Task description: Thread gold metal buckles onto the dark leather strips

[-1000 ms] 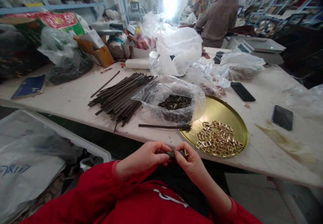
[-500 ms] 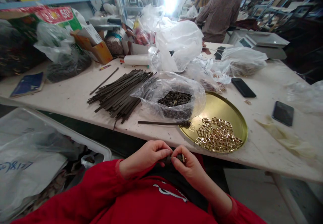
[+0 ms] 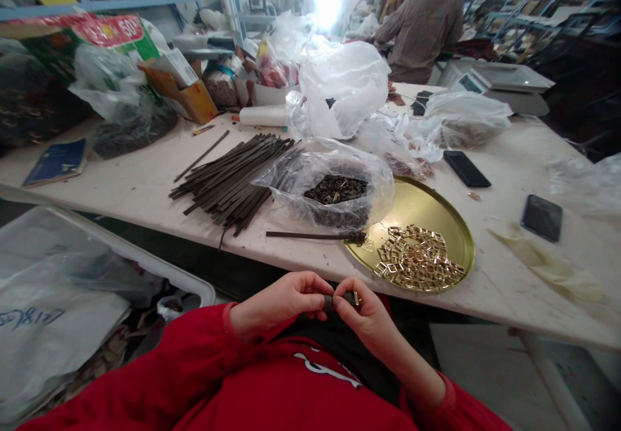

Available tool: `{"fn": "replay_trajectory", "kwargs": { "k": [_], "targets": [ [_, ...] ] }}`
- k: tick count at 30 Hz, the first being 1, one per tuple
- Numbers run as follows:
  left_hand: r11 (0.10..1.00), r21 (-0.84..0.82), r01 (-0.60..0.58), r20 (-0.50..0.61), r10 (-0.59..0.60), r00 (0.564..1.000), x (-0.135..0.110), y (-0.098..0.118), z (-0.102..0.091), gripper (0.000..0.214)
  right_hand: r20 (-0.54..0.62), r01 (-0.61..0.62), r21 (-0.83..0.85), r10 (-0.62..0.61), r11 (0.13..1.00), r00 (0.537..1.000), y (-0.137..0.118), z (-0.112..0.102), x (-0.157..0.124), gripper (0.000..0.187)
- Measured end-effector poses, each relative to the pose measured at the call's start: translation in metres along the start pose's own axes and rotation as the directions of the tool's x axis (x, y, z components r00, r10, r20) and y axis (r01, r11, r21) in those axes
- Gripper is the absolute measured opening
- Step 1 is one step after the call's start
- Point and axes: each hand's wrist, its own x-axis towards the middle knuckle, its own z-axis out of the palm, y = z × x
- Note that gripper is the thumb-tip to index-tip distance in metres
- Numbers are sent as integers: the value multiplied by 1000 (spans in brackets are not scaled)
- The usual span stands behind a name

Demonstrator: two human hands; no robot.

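Close to my lap, my left hand and my right hand meet, fingers pinched. Between them is a short dark strap, mostly covered by the fingers. A gold buckle shows at its right end, by my right fingers. Just beyond the hands, a round gold tray carries a heap of small gold buckles. An open clear plastic bag of small dark pieces overlaps the tray's left side. One dark strip lies in front of it, and a pile of similar strips is to its left.
Two phones lie on the table at right. White plastic bags, a cardboard box and a blue booklet sit farther back and left. A white bin stands below the left edge. Another person is behind the table.
My fingers have shifted slightly around the strap. More of the strap shows between the hands, and its buckle has turned a little. The view has moved slightly.
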Motion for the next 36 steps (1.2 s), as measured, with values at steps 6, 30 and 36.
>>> {"fn": "replay_trajectory", "kwargs": {
  "k": [6,30,36],
  "targets": [
    [911,404,87,64,-123,990,-13,23,-1,26,-83,18,-24,-20,1000,996,6,5,-3,19],
    [771,631,-81,74,44,996,1,25,13,28,-47,175,-49,-177,983,983,13,-4,-9,31],
    [677,732,-72,-52,161,986,-11,24,3,26,-107,15,230,10,973,994,8,-2,-5,36]
  ]
}}
